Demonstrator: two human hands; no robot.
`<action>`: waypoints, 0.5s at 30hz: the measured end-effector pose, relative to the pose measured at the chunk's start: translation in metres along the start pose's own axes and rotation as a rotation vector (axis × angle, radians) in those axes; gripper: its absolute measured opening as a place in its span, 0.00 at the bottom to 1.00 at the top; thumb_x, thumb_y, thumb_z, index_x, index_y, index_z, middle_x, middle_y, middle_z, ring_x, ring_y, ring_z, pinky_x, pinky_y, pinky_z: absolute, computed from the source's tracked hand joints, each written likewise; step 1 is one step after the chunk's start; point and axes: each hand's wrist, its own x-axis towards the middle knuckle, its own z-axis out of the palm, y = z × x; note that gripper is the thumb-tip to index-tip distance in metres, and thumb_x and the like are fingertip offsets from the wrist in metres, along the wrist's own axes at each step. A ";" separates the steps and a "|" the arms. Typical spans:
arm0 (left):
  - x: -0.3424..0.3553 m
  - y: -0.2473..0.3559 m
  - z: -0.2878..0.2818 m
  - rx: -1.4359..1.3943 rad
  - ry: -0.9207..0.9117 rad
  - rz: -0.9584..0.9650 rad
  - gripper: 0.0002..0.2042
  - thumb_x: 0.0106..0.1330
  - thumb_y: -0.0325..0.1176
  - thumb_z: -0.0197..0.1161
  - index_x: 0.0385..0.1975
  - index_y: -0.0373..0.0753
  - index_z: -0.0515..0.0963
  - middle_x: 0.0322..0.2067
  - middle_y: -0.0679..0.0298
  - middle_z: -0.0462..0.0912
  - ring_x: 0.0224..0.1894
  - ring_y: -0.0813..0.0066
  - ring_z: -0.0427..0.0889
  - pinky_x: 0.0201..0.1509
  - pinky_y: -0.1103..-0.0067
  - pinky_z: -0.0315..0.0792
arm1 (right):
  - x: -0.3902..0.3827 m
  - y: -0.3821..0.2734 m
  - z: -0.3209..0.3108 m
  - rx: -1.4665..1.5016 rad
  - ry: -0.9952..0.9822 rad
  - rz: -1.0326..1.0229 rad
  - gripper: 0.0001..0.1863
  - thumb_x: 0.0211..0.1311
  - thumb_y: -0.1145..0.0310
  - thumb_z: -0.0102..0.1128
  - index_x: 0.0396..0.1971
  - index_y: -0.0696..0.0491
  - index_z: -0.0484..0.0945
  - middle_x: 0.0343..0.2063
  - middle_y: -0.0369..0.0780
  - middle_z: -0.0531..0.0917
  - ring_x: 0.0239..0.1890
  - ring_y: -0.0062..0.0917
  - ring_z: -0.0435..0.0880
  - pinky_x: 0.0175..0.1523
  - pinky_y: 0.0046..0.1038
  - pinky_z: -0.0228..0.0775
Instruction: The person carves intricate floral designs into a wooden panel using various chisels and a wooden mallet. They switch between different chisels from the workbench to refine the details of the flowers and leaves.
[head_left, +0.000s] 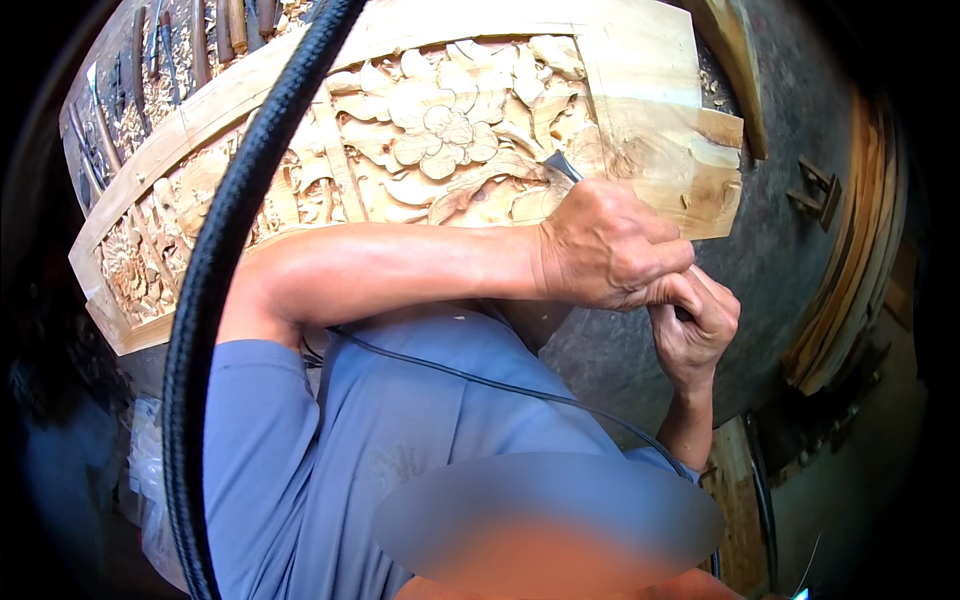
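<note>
My left hand (610, 245) is closed around a carving chisel (564, 167), whose metal blade sticks out past the fist toward the wood. The blade's tip meets the carved panel (655, 90) beside a leaf at the right end of its middle section. Just right of and below it, my right hand (697, 325) is closed against the left one, at the back end of the tool. Fingers hide the handle almost wholly; only a dark bit shows in the right hand. Raised in the panel's relief is a flower (447, 133) among curling leaves.
Several chisels (198, 45) lie among wood shavings on the dark worktop at the far left. A curved wooden piece (735, 70) rests beyond the panel's right end. Curved boards (850, 250) stack up at the right. A black braided cable (235, 210) crosses the view.
</note>
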 end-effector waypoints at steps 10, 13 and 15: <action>0.001 -0.001 -0.002 -0.051 0.021 0.017 0.24 0.76 0.59 0.62 0.22 0.49 0.76 0.18 0.71 0.75 0.18 0.73 0.79 0.19 0.74 0.69 | 0.006 -0.015 -0.003 0.009 -0.014 0.059 0.05 0.56 0.86 0.69 0.32 0.63 0.83 0.22 0.43 0.79 0.22 0.30 0.80 0.29 0.30 0.70; 0.000 -0.001 0.001 -0.023 0.020 -0.021 0.24 0.76 0.59 0.62 0.22 0.49 0.76 0.17 0.71 0.75 0.18 0.73 0.79 0.19 0.73 0.69 | 0.007 -0.004 -0.004 0.025 -0.031 0.030 0.06 0.56 0.86 0.69 0.32 0.62 0.83 0.22 0.43 0.80 0.22 0.30 0.81 0.30 0.30 0.70; 0.000 0.000 0.005 -0.007 0.037 -0.052 0.25 0.76 0.59 0.62 0.21 0.48 0.76 0.17 0.71 0.75 0.17 0.72 0.79 0.19 0.73 0.69 | 0.008 0.004 0.001 0.038 -0.016 -0.012 0.06 0.55 0.86 0.70 0.32 0.62 0.83 0.22 0.43 0.80 0.22 0.30 0.81 0.30 0.30 0.71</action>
